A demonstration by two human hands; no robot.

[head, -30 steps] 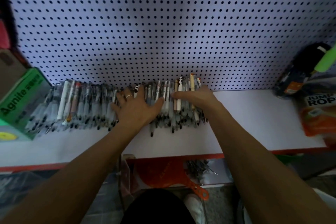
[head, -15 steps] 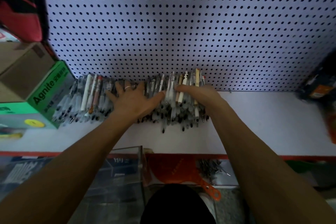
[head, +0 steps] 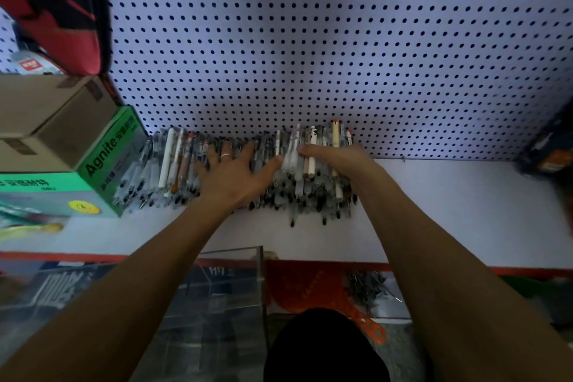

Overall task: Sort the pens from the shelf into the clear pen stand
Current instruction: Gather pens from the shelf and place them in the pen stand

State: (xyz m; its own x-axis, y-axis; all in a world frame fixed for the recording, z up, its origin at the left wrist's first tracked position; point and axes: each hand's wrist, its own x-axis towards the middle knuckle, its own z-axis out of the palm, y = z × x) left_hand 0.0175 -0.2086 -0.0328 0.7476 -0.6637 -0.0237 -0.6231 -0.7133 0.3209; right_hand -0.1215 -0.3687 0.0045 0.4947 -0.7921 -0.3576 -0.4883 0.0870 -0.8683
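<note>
Basically nothing sorted yet, judging by the layout: pens [head: 297, 177] lie in one long row on the shelf [head: 434, 211], butts vs. the pegboard [head: 310, 40], tips toward the person. Clear pen stand [head: 229, 285] sits below the shelf's front edge, between the forearms, and looks empty, though glare and blur make that hard to confirm. So whole job seems left to do.

Rel. to the grip: left hand [head: 231, 175] lies flat on the row's middle, fingers spread, thumb out to the right, palm pressing pens down. Right hand [head: 333, 160] is just right of it, fingers curved over the top of the right-end bunch; whether it's clamped round any pens, can't tell. That bunch sits under and between both hands. More pens run on left of the left hand, up to a green box [head: 102, 164]. Stand is well apart from both hands, nearer the body.
</note>
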